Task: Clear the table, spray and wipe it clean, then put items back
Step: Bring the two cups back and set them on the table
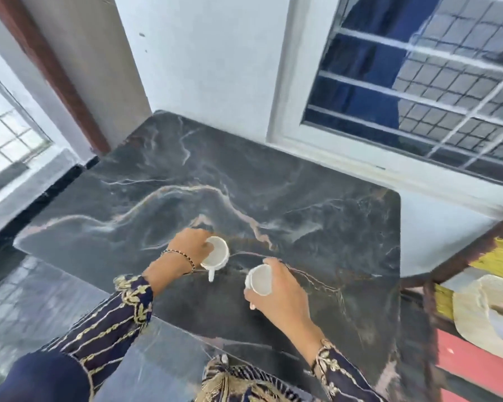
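I see bright daylight from the barred glass window at two o'clock, pale sheen across the dark veined marble surface, motion-smeared, bowed edges.

Pale white wall across the upper centre. Barred window with white frame at upper right, daylight behind. Second gridded window at far left. Brown wooden trim slanting down upper left. Glossy grey tiled floor at lower left.
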